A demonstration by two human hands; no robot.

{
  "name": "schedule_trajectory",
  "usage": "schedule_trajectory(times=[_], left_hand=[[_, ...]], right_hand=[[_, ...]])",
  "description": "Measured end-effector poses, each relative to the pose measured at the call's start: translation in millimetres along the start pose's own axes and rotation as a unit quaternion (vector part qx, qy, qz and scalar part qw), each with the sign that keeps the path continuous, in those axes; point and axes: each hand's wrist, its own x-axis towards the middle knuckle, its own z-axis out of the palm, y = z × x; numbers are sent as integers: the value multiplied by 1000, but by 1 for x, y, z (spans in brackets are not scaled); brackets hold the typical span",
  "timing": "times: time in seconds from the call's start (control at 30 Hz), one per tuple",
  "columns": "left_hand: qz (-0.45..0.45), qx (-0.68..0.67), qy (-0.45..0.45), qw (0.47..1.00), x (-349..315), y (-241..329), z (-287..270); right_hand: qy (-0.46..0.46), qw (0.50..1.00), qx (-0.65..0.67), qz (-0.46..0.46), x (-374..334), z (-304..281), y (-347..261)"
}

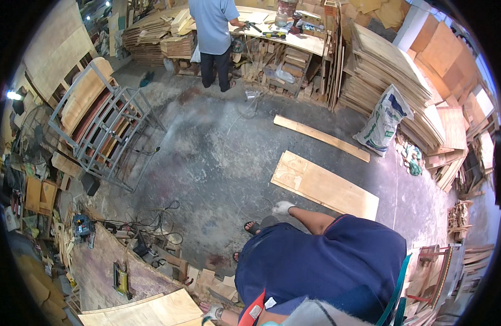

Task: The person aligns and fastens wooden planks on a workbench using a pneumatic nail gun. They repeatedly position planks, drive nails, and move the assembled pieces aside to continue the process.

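At the bottom edge, my left hand [213, 312], in a pale glove, is at the right end of a light plywood board [147, 311], its fingers closed at the board's edge. The board lies over the near side of a worn workbench [101, 261]. My right hand [283, 207], in a white glove, hangs low with its fingers curled and nothing visible in them. Below it on the floor is a stack of plywood panels [332, 187], apart from the hand. A yellow-and-black nail gun [121, 280] and a blue power tool [83, 227] rest on the bench.
A long wooden strip [321, 138] lies on the floor near a white sack [385, 120]. Metal frames [106, 127] stand at left. Cables [158, 217] and wood offcuts [207, 280] lie beside the bench. Another person [213, 32] stands at a far worktable [256, 19]. Plywood stacks [391, 70] fill the right side.
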Motion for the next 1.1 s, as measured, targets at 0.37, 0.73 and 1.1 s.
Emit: schedule_trajectory(times=[0.37, 0.73, 1.1], left_hand=[[-3, 4, 1, 1000, 10, 2, -10], [-2, 4, -4, 1000, 7, 3, -14], [-27, -15, -7, 1000, 17, 0, -19]], right_hand=[[39, 999, 4, 21, -10, 32, -16], [-18, 998, -50, -26, -7, 30, -33], [-26, 981, -163, -105, -12, 38, -38]])
